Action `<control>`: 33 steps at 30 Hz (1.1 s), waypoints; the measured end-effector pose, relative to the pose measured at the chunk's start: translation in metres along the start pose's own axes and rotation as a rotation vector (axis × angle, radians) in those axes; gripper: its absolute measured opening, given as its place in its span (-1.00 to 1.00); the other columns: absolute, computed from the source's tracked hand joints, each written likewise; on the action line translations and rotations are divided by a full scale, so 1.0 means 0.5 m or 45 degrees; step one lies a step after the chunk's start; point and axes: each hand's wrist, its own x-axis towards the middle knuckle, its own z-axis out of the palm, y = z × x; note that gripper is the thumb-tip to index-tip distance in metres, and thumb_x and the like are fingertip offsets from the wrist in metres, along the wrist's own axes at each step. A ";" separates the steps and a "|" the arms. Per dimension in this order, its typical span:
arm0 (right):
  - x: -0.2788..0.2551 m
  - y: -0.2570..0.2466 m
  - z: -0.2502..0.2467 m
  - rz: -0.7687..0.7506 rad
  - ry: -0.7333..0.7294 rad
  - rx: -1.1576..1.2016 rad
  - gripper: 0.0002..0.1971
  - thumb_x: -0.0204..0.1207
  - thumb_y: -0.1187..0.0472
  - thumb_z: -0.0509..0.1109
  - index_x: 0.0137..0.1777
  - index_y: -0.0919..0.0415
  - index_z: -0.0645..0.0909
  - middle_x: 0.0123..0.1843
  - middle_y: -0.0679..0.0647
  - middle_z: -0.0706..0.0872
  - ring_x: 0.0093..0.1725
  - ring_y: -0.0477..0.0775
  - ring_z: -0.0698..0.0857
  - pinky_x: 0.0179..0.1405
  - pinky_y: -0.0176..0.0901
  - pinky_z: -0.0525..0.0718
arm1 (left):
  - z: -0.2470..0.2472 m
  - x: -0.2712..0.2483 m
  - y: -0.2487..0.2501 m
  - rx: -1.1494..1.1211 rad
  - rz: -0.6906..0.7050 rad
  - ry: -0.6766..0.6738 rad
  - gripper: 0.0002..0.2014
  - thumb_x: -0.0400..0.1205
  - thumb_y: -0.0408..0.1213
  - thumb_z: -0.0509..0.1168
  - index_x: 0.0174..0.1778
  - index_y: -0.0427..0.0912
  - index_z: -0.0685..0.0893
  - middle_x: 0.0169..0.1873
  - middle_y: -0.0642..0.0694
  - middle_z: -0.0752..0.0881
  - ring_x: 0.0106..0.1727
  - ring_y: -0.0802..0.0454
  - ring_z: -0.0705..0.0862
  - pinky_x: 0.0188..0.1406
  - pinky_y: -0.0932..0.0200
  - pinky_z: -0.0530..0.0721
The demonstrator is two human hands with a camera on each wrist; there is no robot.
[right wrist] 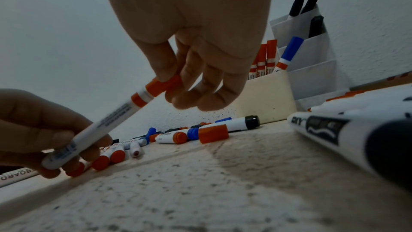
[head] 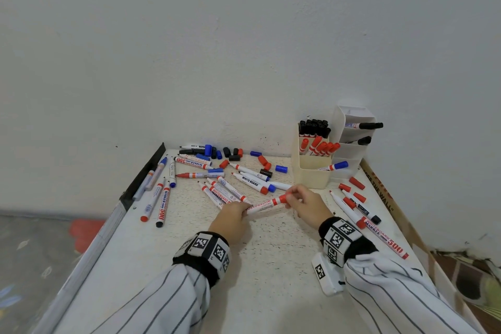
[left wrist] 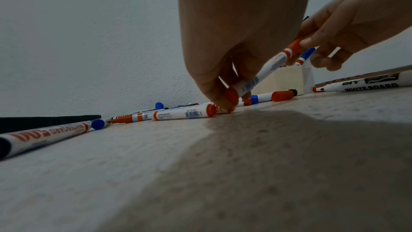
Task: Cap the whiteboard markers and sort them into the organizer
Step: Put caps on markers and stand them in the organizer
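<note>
- Red marker (head: 267,204) held low over the table (head: 260,266), near the organizer (head: 311,171).
- Left hand (head: 233,218) gripping the barrel, likely to brace it.
- Right hand (head: 306,205) pinching the red cap (head: 282,199), seemingly seating it.

My left hand (head: 233,218) and right hand (head: 307,205) sit at the lower middle of the head view, holding one marker (head: 267,205) between them above the table (head: 271,266). Up and to the right of my right hand stands the organizer (head: 311,171) against the wall (head: 244,49), with markers upright in it. Loose markers and caps lie scattered to the upper left of my hands, and a few more to the right of them.
</note>
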 end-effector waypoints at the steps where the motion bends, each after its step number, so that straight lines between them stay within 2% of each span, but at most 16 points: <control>1: -0.001 -0.002 -0.001 0.016 -0.009 -0.002 -0.85 0.65 0.11 0.18 -0.17 -0.02 0.49 -0.21 0.02 0.66 -0.34 -0.12 0.51 -0.32 -0.36 0.45 | -0.002 -0.002 0.005 -0.055 0.010 0.006 -0.66 0.71 -0.35 0.06 0.37 -0.18 0.56 0.15 -0.14 0.66 0.07 0.04 0.56 0.10 0.30 0.46; 4: 0.002 -0.011 0.000 0.034 -0.001 -0.047 -0.64 0.65 0.00 0.13 -0.38 0.06 0.46 -0.42 0.01 0.47 -0.39 -0.06 0.44 -0.32 -0.26 0.39 | -0.012 -0.015 0.022 -0.158 0.098 -0.016 -0.67 0.69 -0.19 0.15 0.37 -0.15 0.53 0.12 -0.06 0.63 0.02 0.14 0.52 0.10 0.29 0.50; 6: 0.008 -0.017 0.004 0.058 0.048 -0.046 -0.63 0.65 0.04 0.12 -0.38 0.13 0.43 -0.42 0.03 0.40 -0.36 -0.04 0.40 -0.29 -0.19 0.34 | -0.018 -0.025 0.027 -0.113 0.122 -0.005 -0.61 0.62 -0.06 0.26 0.36 -0.02 0.46 0.20 0.04 0.55 0.14 0.13 0.52 0.18 0.22 0.53; 8: 0.014 -0.027 0.013 0.064 0.087 -0.004 -0.69 0.66 0.11 0.09 -0.30 0.18 0.43 -0.38 0.05 0.38 -0.33 -0.03 0.37 -0.29 -0.17 0.31 | -0.027 -0.035 0.034 -0.042 0.120 0.073 -0.61 0.60 -0.04 0.29 0.34 0.06 0.44 0.21 0.07 0.55 0.19 0.11 0.55 0.13 0.22 0.54; 11: 0.021 -0.038 0.035 0.036 0.103 0.091 -0.74 0.67 0.17 0.04 -0.21 0.21 0.44 -0.33 0.09 0.38 -0.32 -0.03 0.35 -0.31 -0.19 0.31 | -0.041 -0.045 0.047 0.082 0.118 0.207 -0.68 0.67 -0.06 0.19 0.35 0.04 0.49 0.15 0.03 0.65 0.11 0.11 0.59 0.04 0.25 0.56; 13: 0.023 -0.045 0.048 0.021 0.115 0.146 -0.75 0.67 0.18 0.02 -0.18 0.20 0.45 -0.34 0.07 0.38 -0.35 -0.04 0.35 -0.35 -0.23 0.32 | -0.045 -0.051 0.052 0.154 0.118 0.224 -0.64 0.71 -0.05 0.10 0.41 0.00 0.50 0.09 0.00 0.70 0.04 0.08 0.62 0.00 0.23 0.58; 15: 0.023 -0.050 0.058 0.017 0.104 0.195 -0.73 0.68 0.18 0.01 -0.23 0.15 0.41 -0.38 0.04 0.34 -0.41 -0.05 0.32 -0.41 -0.25 0.28 | -0.054 -0.059 0.054 0.200 0.102 0.219 -0.64 0.72 -0.05 0.05 0.40 -0.02 0.52 0.01 -0.03 0.72 -0.04 0.06 0.63 -0.05 0.21 0.61; 17: 0.019 -0.056 0.065 -0.011 0.076 0.239 -0.71 0.68 0.19 -0.01 -0.28 0.10 0.37 -0.40 0.03 0.31 -0.45 -0.07 0.28 -0.45 -0.24 0.24 | -0.065 -0.063 0.054 0.156 0.067 0.164 -0.67 0.73 -0.06 0.05 0.29 -0.04 0.60 -0.17 -0.01 0.70 -0.20 0.09 0.59 -0.22 0.25 0.55; 19: 0.014 -0.065 0.071 -0.080 0.065 0.235 -0.71 0.68 0.20 -0.01 -0.29 0.10 0.36 -0.42 0.03 0.31 -0.47 -0.07 0.28 -0.47 -0.23 0.23 | -0.078 -0.065 0.052 -0.030 0.010 0.042 -0.69 0.73 -0.08 0.05 0.11 -0.11 0.67 -0.36 0.03 0.58 -0.34 0.13 0.50 -0.33 0.26 0.44; 21: 0.008 -0.073 0.077 -0.159 0.054 0.256 -0.71 0.68 0.22 0.00 -0.28 0.09 0.37 -0.44 0.02 0.31 -0.49 -0.06 0.28 -0.49 -0.23 0.23 | -0.091 -0.065 0.045 -0.258 -0.068 -0.103 -0.67 0.73 -0.07 0.04 -0.06 -0.10 0.68 -0.43 0.02 0.50 -0.42 0.12 0.43 -0.36 0.23 0.41; 23: 0.004 -0.081 0.080 -0.228 0.028 0.278 -0.72 0.69 0.22 0.00 -0.26 0.08 0.38 -0.44 0.02 0.33 -0.48 -0.07 0.29 -0.48 -0.24 0.25 | -0.106 -0.070 0.039 -0.519 -0.175 -0.264 -0.65 0.73 -0.02 0.02 -0.18 -0.07 0.62 -0.49 0.02 0.43 -0.55 0.14 0.33 -0.54 0.26 0.34; 26: 0.004 -0.089 0.083 -0.327 -0.008 0.251 -0.74 0.70 0.21 0.00 -0.23 0.04 0.38 -0.43 0.00 0.35 -0.48 -0.09 0.32 -0.47 -0.25 0.30 | -0.118 -0.072 0.030 -0.797 -0.301 -0.417 -0.65 0.72 0.03 0.02 -0.19 -0.09 0.57 -0.56 0.05 0.36 -0.65 0.18 0.22 -0.68 0.33 0.20; 28: 0.012 -0.096 0.079 -0.358 -0.037 0.235 -0.76 0.70 0.20 0.01 -0.20 0.02 0.37 -0.42 -0.02 0.37 -0.48 -0.11 0.34 -0.46 -0.29 0.32 | -0.114 -0.063 0.022 -0.814 -0.293 -0.357 -0.66 0.72 0.01 0.04 -0.16 -0.10 0.60 -0.55 0.06 0.39 -0.64 0.18 0.25 -0.66 0.33 0.22; 30: 0.025 -0.104 0.068 -0.391 -0.070 0.200 -0.81 0.69 0.19 0.05 -0.15 -0.01 0.37 -0.39 -0.04 0.42 -0.44 -0.11 0.39 -0.41 -0.28 0.37 | -0.113 -0.052 0.021 -0.793 -0.247 -0.268 -0.68 0.72 -0.02 0.06 -0.13 -0.08 0.64 -0.46 0.03 0.51 -0.54 0.17 0.39 -0.52 0.32 0.35; 32: 0.035 -0.116 0.047 -0.401 -0.095 0.139 -0.93 0.65 0.18 0.16 -0.05 0.00 0.41 -0.29 -0.04 0.53 -0.35 -0.06 0.50 -0.34 -0.23 0.50 | -0.111 -0.036 0.018 -0.694 -0.218 -0.223 -0.67 0.72 -0.01 0.03 -0.06 -0.06 0.66 -0.18 -0.01 0.65 -0.21 0.11 0.58 -0.21 0.31 0.48; 33: 0.040 -0.122 0.033 -0.406 -0.073 0.095 -0.95 0.62 0.19 0.23 0.03 0.05 0.42 -0.22 -0.05 0.58 -0.29 -0.06 0.57 -0.28 -0.26 0.57 | -0.109 -0.027 0.014 -0.627 -0.227 -0.215 -0.63 0.73 -0.01 0.00 0.04 -0.09 0.67 0.00 -0.02 0.65 0.02 0.08 0.59 -0.01 0.28 0.48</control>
